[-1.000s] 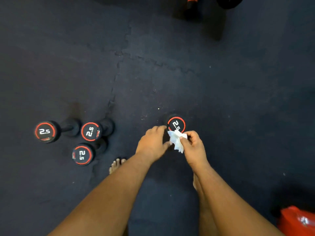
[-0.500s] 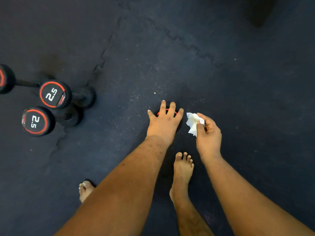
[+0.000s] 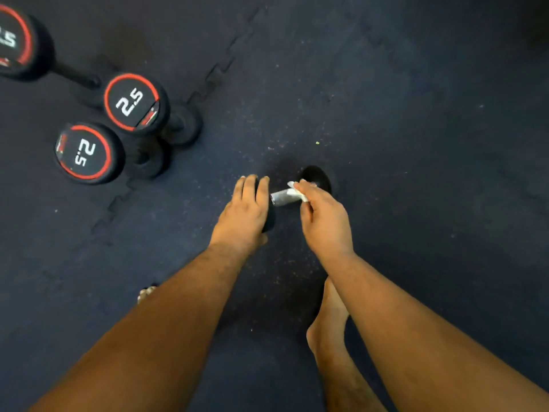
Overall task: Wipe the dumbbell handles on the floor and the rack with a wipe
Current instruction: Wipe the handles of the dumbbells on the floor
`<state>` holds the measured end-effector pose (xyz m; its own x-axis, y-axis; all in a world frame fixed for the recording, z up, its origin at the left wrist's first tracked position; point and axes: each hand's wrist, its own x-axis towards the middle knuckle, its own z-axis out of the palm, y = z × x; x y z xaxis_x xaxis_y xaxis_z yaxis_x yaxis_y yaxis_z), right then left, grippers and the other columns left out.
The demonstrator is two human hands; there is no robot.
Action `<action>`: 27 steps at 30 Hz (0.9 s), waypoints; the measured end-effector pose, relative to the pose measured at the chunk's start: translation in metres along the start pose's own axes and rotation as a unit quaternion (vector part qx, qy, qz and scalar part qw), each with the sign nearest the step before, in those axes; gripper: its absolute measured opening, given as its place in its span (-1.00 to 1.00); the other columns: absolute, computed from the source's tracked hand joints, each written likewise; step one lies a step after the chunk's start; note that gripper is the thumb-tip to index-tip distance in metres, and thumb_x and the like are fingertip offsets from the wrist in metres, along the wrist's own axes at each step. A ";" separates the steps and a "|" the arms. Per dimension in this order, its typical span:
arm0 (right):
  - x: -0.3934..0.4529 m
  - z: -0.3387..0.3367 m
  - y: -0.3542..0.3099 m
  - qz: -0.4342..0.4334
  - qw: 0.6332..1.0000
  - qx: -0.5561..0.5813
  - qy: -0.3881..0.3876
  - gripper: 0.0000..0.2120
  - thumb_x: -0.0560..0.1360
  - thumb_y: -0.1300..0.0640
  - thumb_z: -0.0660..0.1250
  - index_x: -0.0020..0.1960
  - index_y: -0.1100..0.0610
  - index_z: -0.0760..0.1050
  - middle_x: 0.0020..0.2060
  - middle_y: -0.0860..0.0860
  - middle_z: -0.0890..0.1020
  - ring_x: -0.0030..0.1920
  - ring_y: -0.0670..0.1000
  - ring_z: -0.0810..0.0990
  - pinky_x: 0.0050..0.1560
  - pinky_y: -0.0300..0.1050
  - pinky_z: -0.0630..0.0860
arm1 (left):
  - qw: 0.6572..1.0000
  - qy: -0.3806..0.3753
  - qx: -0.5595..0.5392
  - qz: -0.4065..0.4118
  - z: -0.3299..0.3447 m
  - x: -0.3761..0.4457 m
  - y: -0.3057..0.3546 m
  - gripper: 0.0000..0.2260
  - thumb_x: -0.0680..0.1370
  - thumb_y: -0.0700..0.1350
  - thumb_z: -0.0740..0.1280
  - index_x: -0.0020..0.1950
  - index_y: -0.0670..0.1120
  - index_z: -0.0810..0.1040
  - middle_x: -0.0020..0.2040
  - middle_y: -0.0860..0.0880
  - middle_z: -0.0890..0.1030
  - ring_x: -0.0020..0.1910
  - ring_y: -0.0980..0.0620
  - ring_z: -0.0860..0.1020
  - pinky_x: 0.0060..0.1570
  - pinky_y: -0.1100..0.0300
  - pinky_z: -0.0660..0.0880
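Note:
A black dumbbell lies on its side on the dark floor mat, its silver handle (image 3: 283,197) showing between my hands and its far head (image 3: 316,176) behind my right hand. My left hand (image 3: 246,212) grips the near head from above. My right hand (image 3: 323,221) pinches a white wipe (image 3: 297,190) against the handle's right end. Three more black 2.5 dumbbells with red rings lie at the upper left: one (image 3: 133,102) in the middle, one (image 3: 86,153) below it, one (image 3: 17,43) cut by the frame edge.
The floor is dark interlocking rubber matting with a seam (image 3: 214,72) running diagonally past the dumbbell group. My bare right foot (image 3: 329,319) stands just below my right hand, and toes of my left foot (image 3: 147,292) peek out beside my left forearm.
The dumbbell was upright under my left palm; now it lies on its side with the handle exposed. My right hand has brought the wipe onto the handle. The view has moved closer.

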<state>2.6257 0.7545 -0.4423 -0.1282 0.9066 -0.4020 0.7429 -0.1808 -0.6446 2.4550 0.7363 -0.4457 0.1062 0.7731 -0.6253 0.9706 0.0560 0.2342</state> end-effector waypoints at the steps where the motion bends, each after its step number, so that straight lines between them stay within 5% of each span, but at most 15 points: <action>1: 0.006 0.013 0.001 -0.022 0.999 -0.028 -0.014 -0.60 0.61 0.28 0.25 0.40 0.03 0.53 0.38 -0.03 0.55 0.40 -0.08 0.47 0.40 -0.27 0.34 | 1.000 -0.004 -0.017 -0.009 0.009 0.001 -0.009 0.11 0.31 -0.05 0.64 0.63 -0.17 -0.03 0.56 -0.16 0.09 0.61 -0.18 0.05 0.41 -0.04 0.42; 6: 0.029 0.067 0.016 -0.069 0.977 -0.167 -0.110 -0.56 0.64 0.29 0.17 0.50 0.14 0.39 0.50 0.09 0.41 0.54 0.09 0.30 0.54 0.03 0.25 | 0.997 -0.010 -0.061 -0.037 0.041 0.004 -0.040 0.08 0.39 -0.08 0.60 0.64 -0.21 -0.09 0.62 -0.17 0.04 0.64 -0.14 0.00 0.50 -0.03 0.32; 10: 0.011 0.097 0.017 -0.183 0.906 -0.295 -0.242 -0.37 0.61 0.31 0.14 0.63 0.19 0.02 0.63 0.13 0.01 0.63 0.13 -0.09 0.61 0.09 -0.14 | 0.995 -0.014 -0.077 -0.056 0.055 0.008 -0.050 0.02 0.45 -0.11 0.56 0.64 -0.22 -0.10 0.64 -0.19 0.01 0.64 -0.13 0.00 0.54 0.00 0.25; 12: 0.005 0.094 0.027 -0.187 0.895 -0.342 -0.215 -0.34 0.63 0.25 0.13 0.64 0.17 -0.09 0.64 0.11 -0.07 0.63 0.10 -0.17 0.60 0.15 -0.17 | 0.996 -0.007 -0.072 -0.055 0.057 0.009 -0.050 0.00 0.48 -0.10 0.53 0.64 -0.24 -0.12 0.64 -0.20 0.00 0.64 -0.13 -0.01 0.56 0.02 0.22; 16: 0.011 0.084 0.031 -0.052 0.926 -0.341 -0.153 -0.38 0.70 0.09 0.08 0.63 0.22 -0.15 0.62 0.19 -0.11 0.62 0.16 -0.22 0.60 0.11 -0.20 | 0.996 -0.025 -0.060 -0.058 0.054 0.014 -0.052 0.09 0.45 -0.02 0.56 0.63 -0.24 -0.21 0.64 -0.21 -0.02 0.65 -0.14 -0.02 0.60 -0.02 0.09; 21: 0.011 0.109 0.012 -0.186 0.891 -0.351 -0.220 -0.35 0.65 0.22 0.05 0.64 0.19 -0.19 0.63 0.14 -0.14 0.62 0.12 -0.25 0.59 0.11 -0.26 | 0.994 -0.056 -0.077 -0.058 0.049 0.021 -0.060 0.10 0.48 -0.08 0.52 0.62 -0.20 -0.32 0.66 -0.16 -0.23 0.65 -0.08 -0.16 0.62 -0.02 -0.04; 25: 0.022 0.092 0.028 -0.055 0.940 -0.322 -0.099 -0.39 0.67 0.13 0.14 0.64 0.21 -0.02 0.63 0.19 0.00 0.63 0.16 -0.12 0.60 0.10 -0.15 | 0.995 -0.069 -0.053 -0.054 0.048 0.020 -0.059 0.12 0.46 -0.01 0.55 0.63 -0.21 -0.28 0.66 -0.18 -0.20 0.65 -0.13 -0.14 0.62 -0.07 -0.01; 27: 0.015 0.095 0.029 -0.090 0.934 -0.319 -0.133 -0.40 0.68 0.17 0.12 0.64 0.22 -0.04 0.62 0.20 -0.04 0.62 0.15 -0.18 0.60 0.10 -0.19 | 0.995 -0.074 -0.046 -0.054 0.049 0.020 -0.057 0.10 0.48 -0.02 0.54 0.62 -0.22 -0.28 0.65 -0.20 -0.20 0.65 -0.14 -0.14 0.62 -0.07 -0.01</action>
<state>2.5823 0.7268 -0.5289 -0.3851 0.7583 -0.5260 0.9227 0.3065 -0.2338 2.4129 0.7176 -0.5081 0.0402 0.6587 -0.7513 0.9547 0.1965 0.2233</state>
